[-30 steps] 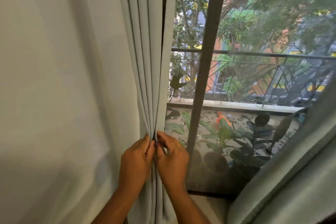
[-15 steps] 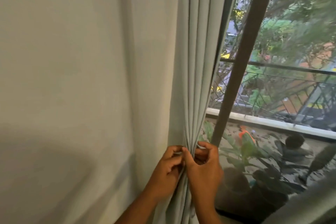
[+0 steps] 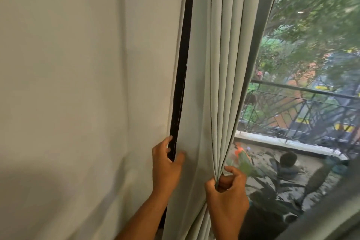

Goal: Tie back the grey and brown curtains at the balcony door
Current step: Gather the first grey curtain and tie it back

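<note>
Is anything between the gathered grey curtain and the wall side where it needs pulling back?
Nothing visible blocks it. The right hand pinches the grey curtain pleats; the left hand holds its edge by the dark door frame. No tieback or hook shows.

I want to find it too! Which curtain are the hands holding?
Start at the pale wall on the left, then cross the thin black door frame. The grey curtain hangs beside it in long folds, bunched in the right hand.

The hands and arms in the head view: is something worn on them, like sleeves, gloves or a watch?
Nothing worn shows. The left hand and right hand are bare, without gloves, and no rings or watch are visible. Both forearms are uncovered down to the frame edge; no sleeve appears.
</note>
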